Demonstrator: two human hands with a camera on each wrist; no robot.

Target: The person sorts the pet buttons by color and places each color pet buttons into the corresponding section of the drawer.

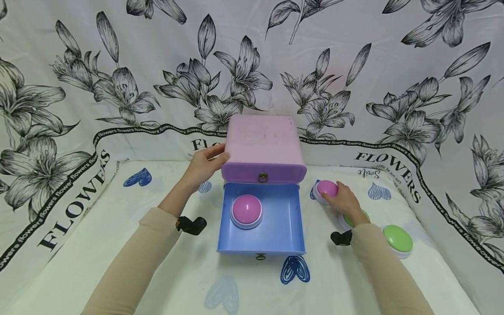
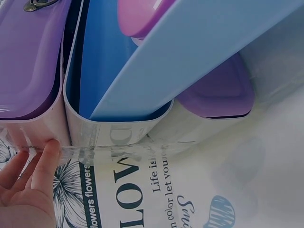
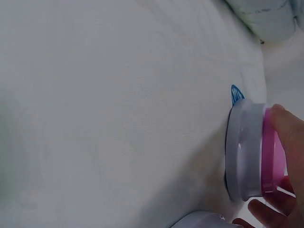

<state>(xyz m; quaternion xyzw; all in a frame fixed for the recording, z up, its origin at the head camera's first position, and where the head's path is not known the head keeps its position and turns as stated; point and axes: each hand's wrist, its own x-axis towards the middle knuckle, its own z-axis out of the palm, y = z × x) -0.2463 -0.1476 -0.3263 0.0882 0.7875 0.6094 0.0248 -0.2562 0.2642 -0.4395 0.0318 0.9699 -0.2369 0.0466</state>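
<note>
A small drawer cabinet (image 1: 263, 140) with a pink shell stands at the middle back. Its blue drawer (image 1: 281, 218) is pulled out, and a pink push button (image 1: 246, 210) with a white base sits in the drawer's left part. My left hand (image 1: 205, 165) rests against the cabinet's left side; the left wrist view has its extended fingers (image 2: 46, 166) touching the shell. To the right of the drawer, my right hand (image 1: 344, 201) grips a second pink push button (image 1: 326, 189) by its dome, thumb on one side and fingers on the other.
Two green push buttons stand at the right: one (image 1: 398, 238) beside my right forearm, another (image 1: 347, 220) partly hidden under my right hand. Purple drawer fronts (image 2: 223, 92) sit above and below the blue drawer. A flower-printed cloth (image 1: 334, 57) hangs behind.
</note>
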